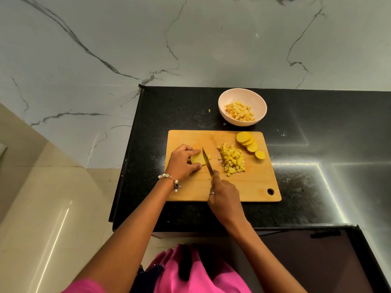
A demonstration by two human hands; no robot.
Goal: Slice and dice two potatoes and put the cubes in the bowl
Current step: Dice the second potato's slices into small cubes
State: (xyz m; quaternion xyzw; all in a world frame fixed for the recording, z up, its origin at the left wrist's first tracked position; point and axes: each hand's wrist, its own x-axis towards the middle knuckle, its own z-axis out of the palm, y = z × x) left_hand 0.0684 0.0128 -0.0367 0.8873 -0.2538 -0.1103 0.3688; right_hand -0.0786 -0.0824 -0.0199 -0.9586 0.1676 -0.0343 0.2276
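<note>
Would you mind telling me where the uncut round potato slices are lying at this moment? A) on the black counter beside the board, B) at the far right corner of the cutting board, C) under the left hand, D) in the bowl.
B: the round slices overlap in a row at the far right corner of the cutting board, past the pile of cubes; the bowl holds only cubes.

One head-worn view – looking steeply down and forward, close over the cutting board (249, 187)

Pink garment (203, 278), beaded bracelet (169, 178), finger ring (212, 193)
</note>
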